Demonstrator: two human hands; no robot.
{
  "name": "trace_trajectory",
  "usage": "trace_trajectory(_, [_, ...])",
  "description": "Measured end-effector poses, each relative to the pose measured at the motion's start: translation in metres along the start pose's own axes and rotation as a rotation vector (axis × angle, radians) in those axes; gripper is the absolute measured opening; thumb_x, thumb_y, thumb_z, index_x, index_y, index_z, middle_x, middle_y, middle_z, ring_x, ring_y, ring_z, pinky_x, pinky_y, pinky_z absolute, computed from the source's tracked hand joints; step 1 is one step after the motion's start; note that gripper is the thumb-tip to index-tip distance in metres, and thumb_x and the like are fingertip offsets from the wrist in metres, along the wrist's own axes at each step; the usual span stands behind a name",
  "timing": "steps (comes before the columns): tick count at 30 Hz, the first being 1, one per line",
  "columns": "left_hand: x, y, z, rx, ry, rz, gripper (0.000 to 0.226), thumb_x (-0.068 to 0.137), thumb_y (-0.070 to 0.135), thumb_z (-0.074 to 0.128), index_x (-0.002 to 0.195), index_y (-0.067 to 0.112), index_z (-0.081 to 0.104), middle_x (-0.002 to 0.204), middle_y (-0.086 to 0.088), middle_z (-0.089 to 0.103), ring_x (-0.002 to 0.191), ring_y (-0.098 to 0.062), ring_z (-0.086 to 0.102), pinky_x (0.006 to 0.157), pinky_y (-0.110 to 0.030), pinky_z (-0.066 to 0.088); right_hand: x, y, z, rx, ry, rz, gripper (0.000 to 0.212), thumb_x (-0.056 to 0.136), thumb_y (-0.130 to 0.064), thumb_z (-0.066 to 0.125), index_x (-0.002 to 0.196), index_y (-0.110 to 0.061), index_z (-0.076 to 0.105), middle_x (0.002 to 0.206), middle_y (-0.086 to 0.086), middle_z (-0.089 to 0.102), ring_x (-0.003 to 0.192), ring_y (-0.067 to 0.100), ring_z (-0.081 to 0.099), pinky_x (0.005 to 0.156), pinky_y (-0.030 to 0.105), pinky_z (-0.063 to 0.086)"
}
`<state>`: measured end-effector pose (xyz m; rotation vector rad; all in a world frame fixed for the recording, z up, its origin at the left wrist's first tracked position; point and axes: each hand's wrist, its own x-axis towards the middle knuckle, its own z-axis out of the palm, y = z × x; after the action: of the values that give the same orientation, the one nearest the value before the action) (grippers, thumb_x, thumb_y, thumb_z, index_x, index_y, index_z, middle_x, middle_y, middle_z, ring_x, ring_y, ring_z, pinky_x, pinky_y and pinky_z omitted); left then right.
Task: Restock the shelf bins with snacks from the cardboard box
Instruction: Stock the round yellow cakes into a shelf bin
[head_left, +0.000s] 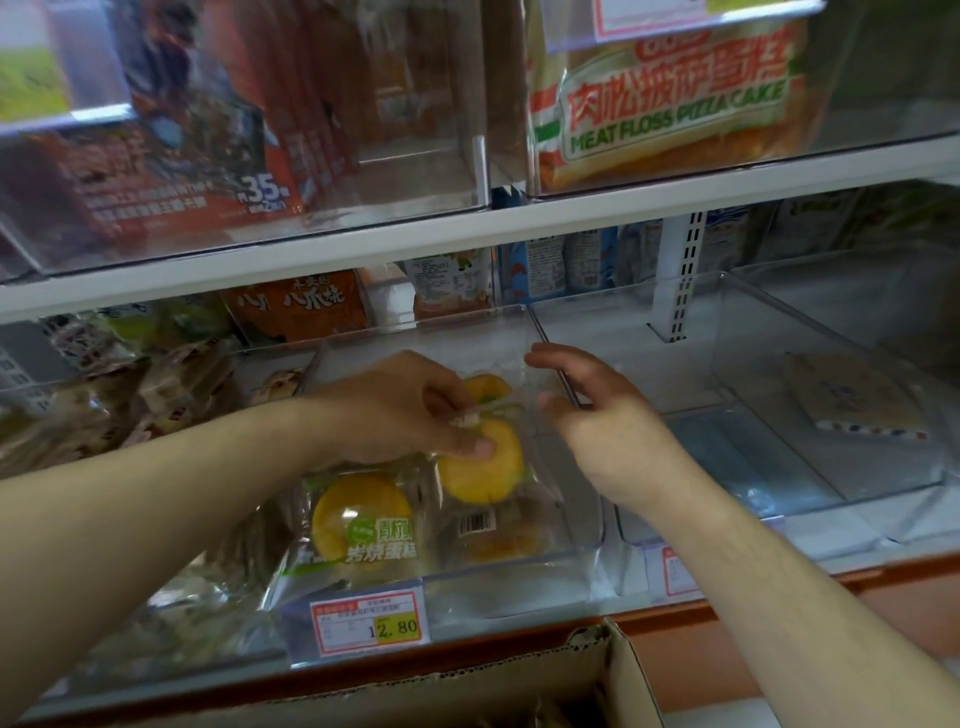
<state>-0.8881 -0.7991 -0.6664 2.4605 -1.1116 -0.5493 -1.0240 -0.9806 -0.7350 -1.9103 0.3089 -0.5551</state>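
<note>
One cake packet under left hand

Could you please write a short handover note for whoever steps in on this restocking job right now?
Left hand pinches a clear-wrapped yellow cake pack inside the middle clear bin.
Right hand is open, beside the bin's right wall.
One labelled cake pack already lies at the bin's front.
The neighbouring bin looks nearly empty.
Cardboard box sits below; its contents are hardly visible.
Left: settle this pack, then keep filling.
</note>
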Motion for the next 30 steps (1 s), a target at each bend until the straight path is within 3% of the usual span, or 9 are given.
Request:
trace_trajectory(4, [0.019, -0.001, 0.001, -0.084, 0.207, -0.011, 0.047, 0.069, 0.052, 0.094, 0.107, 0.031, 0.076, 0.106, 0.014, 0.075, 0.1, -0.001, 0.068, 0.094, -0.029, 0.059, 0.002, 0.002, 0.002, 0.036, 0.025, 0.003, 0.033, 0.105, -0.029, 0.062, 0.137, -0.038, 0.064, 0.147, -0.02, 0.056, 0.14, 0.001, 0.047, 0.112, 0.02, 0.036])
trace_trajectory(9, [0.047, 0.002, 0.014, -0.106, 0.278, 0.011, 0.044, 0.065, 0.04, 0.099, 0.1, 0.03, 0.075, 0.101, 0.008, 0.074, 0.096, -0.012, 0.071, 0.091, -0.045, 0.061, 0.003, 0.003, 0.001, 0.034, 0.023, 0.005, 0.033, 0.106, -0.032, 0.06, 0.138, -0.039, 0.064, 0.149, -0.02, 0.055, 0.141, 0.0, 0.046, 0.114, 0.021, 0.036])
trace_trajectory(15, [0.05, 0.0, 0.02, -0.126, 0.241, -0.043, 0.077, 0.074, 0.04, 0.094, 0.143, 0.037, 0.058, 0.123, 0.005, 0.066, 0.109, -0.014, 0.066, 0.095, -0.036, 0.057, 0.003, 0.004, 0.001, 0.024, 0.019, 0.014, 0.032, 0.106, -0.032, 0.061, 0.136, -0.041, 0.064, 0.149, -0.021, 0.054, 0.141, 0.002, 0.046, 0.111, 0.02, 0.035])
trace_trajectory(18, [0.034, -0.002, 0.008, -0.237, 0.301, -0.012, 0.049, 0.08, 0.039, 0.09, 0.125, 0.046, 0.071, 0.124, 0.01, 0.07, 0.111, -0.009, 0.066, 0.097, -0.033, 0.056, 0.002, 0.001, 0.0, 0.021, 0.016, 0.018, 0.034, 0.104, -0.032, 0.063, 0.137, -0.041, 0.063, 0.149, -0.022, 0.054, 0.141, 0.002, 0.046, 0.108, 0.018, 0.035])
trace_trajectory(20, [0.019, -0.003, 0.001, -0.402, 0.325, -0.006, 0.042, 0.076, 0.042, 0.092, 0.112, 0.052, 0.073, 0.116, 0.013, 0.075, 0.109, -0.008, 0.069, 0.099, -0.033, 0.055, 0.0, -0.002, -0.001, -0.001, 0.007, 0.028, 0.04, 0.101, -0.034, 0.068, 0.14, -0.043, 0.06, 0.15, -0.02, 0.052, 0.141, 0.003, 0.045, 0.108, 0.02, 0.036])
trace_trajectory(23, [0.002, -0.003, -0.001, -0.591, 0.351, 0.012, 0.059, 0.063, 0.051, 0.097, 0.117, 0.041, 0.075, 0.115, 0.007, 0.079, 0.11, -0.017, 0.074, 0.104, -0.047, 0.056, -0.003, -0.006, -0.003, -0.027, -0.003, 0.042, 0.057, 0.094, -0.038, 0.077, 0.144, -0.048, 0.052, 0.148, -0.022, 0.052, 0.137, 0.004, 0.046, 0.106, 0.023, 0.039])
trace_trajectory(26, [-0.008, 0.0, 0.007, -0.775, 0.377, 0.036, 0.059, 0.063, 0.037, 0.094, 0.116, 0.027, 0.072, 0.113, 0.002, 0.079, 0.108, -0.022, 0.076, 0.105, -0.051, 0.056, -0.005, -0.01, -0.003, -0.048, -0.028, 0.045, 0.072, 0.086, -0.045, 0.084, 0.147, -0.047, 0.046, 0.147, -0.027, 0.051, 0.134, 0.002, 0.046, 0.105, 0.024, 0.038])
trace_trajectory(30, [-0.018, 0.011, 0.016, -0.974, 0.338, 0.041, 0.061, 0.059, 0.018, 0.091, 0.114, 0.015, 0.066, 0.109, -0.006, 0.08, 0.103, -0.028, 0.077, 0.101, -0.052, 0.058, -0.006, -0.015, -0.004, -0.101, -0.035, -0.009, 0.04, 0.084, -0.044, 0.085, 0.118, -0.046, 0.064, 0.152, -0.024, 0.049, 0.138, -0.001, 0.043, 0.114, 0.024, 0.035])
